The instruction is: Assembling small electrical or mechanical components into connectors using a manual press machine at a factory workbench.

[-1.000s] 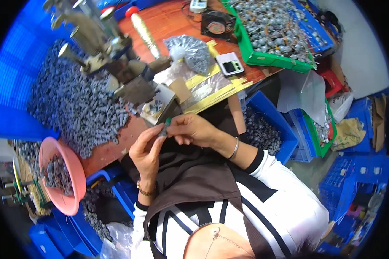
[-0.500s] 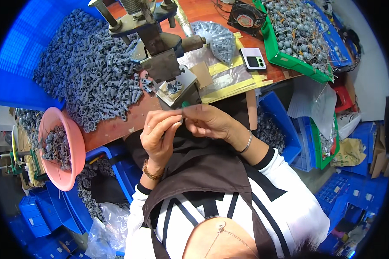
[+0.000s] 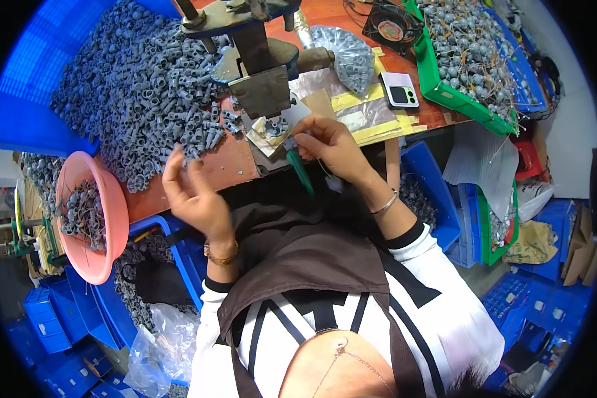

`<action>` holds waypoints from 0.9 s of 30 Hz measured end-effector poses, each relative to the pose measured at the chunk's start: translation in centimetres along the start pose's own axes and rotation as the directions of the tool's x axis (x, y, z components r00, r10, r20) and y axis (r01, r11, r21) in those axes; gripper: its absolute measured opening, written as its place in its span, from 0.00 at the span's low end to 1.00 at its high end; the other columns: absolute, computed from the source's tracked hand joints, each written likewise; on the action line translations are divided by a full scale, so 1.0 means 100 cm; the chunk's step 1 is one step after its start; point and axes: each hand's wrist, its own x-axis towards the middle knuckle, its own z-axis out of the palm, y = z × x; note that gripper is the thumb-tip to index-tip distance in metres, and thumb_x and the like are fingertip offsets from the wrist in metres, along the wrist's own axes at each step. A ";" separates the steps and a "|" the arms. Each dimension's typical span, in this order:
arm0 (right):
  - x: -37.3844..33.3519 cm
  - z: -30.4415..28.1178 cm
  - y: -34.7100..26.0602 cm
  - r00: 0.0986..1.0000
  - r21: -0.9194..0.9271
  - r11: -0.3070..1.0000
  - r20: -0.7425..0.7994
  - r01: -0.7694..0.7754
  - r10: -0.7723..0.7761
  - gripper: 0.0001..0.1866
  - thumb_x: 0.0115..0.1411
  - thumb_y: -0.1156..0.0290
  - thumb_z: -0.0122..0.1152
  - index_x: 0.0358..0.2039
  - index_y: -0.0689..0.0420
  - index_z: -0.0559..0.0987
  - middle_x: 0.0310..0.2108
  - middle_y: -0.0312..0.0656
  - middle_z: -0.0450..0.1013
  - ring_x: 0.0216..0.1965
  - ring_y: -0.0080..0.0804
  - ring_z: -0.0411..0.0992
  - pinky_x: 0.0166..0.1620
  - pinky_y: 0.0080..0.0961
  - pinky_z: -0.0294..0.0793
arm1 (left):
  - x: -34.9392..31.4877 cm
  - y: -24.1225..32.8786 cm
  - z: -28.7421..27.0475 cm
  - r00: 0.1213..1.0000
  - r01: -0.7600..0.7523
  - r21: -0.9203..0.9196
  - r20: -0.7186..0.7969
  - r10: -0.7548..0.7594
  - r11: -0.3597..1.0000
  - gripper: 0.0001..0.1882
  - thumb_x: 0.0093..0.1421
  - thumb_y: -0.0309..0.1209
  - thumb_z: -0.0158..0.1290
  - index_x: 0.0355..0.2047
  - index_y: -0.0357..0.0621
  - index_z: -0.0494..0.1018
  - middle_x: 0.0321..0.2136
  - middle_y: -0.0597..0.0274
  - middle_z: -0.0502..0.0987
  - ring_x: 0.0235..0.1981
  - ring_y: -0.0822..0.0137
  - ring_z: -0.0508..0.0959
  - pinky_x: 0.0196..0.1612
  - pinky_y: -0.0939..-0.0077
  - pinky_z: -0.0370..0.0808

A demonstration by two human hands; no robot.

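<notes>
My left hand (image 3: 198,202) reaches to the near edge of a big pile of grey plastic fittings (image 3: 159,99), its fingers apart and slightly blurred. In front of the press (image 3: 262,93), my right hand (image 3: 328,147) pinches a small grey piece (image 3: 290,142) that is mostly hidden by the fingertips. A thin wire hangs below this hand, with a small pale piece (image 3: 335,184) near its lower end. Beside the fingertips a green handle (image 3: 300,171) slants down from the press base. More grey fittings (image 3: 276,126) lie on the pale pad under the press.
A pink basin (image 3: 123,219) of wired grey parts stands at the left. Far right, a green tray (image 3: 438,89) holds grey balls with wires. A phone (image 3: 399,91), a bag of parts (image 3: 351,63) and a fan (image 3: 391,26) lie on the red table (image 3: 229,166).
My hands were together in front of the press. The left has moved away left to the pile and spread its fingers; the right has moved slightly right and up. The green handle now shows.
</notes>
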 end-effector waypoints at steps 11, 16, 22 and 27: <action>0.013 0.027 0.014 0.995 -0.203 0.977 -0.052 0.068 -0.081 0.12 0.59 0.76 0.59 0.43 0.62 0.73 0.22 0.33 0.74 0.27 0.18 0.74 0.32 0.16 0.73 | -0.025 -0.023 0.036 0.837 0.217 0.096 0.494 -0.236 0.971 0.09 0.52 0.24 0.61 0.35 0.37 0.78 0.24 0.62 0.75 0.20 0.76 0.68 0.24 0.81 0.65; 0.012 0.037 0.015 0.925 -0.683 0.716 -0.163 0.147 -0.345 0.17 0.54 0.76 0.62 0.45 0.62 0.74 0.17 0.40 0.73 0.20 0.25 0.74 0.25 0.22 0.69 | -0.015 -0.031 0.050 0.868 0.063 0.154 0.479 -0.131 0.986 0.09 0.50 0.25 0.63 0.34 0.38 0.79 0.23 0.65 0.72 0.19 0.75 0.63 0.22 0.80 0.61; 0.011 0.022 -0.004 0.944 -0.840 0.528 -0.062 0.125 -0.323 0.12 0.56 0.75 0.58 0.42 0.61 0.76 0.19 0.40 0.74 0.21 0.26 0.73 0.26 0.23 0.70 | 0.000 -0.044 0.043 0.796 -0.021 0.105 0.603 -0.047 0.994 0.11 0.47 0.26 0.65 0.33 0.42 0.80 0.20 0.64 0.68 0.19 0.72 0.64 0.23 0.77 0.62; 0.087 -0.048 -0.041 0.887 -0.362 0.859 -0.148 0.362 -0.437 0.13 0.62 0.68 0.55 0.43 0.62 0.76 0.29 0.37 0.77 0.32 0.20 0.74 0.36 0.22 0.73 | -0.006 -0.022 0.053 0.827 -0.084 0.234 0.559 -0.063 0.969 0.11 0.46 0.25 0.65 0.33 0.41 0.80 0.21 0.62 0.68 0.20 0.69 0.66 0.25 0.76 0.63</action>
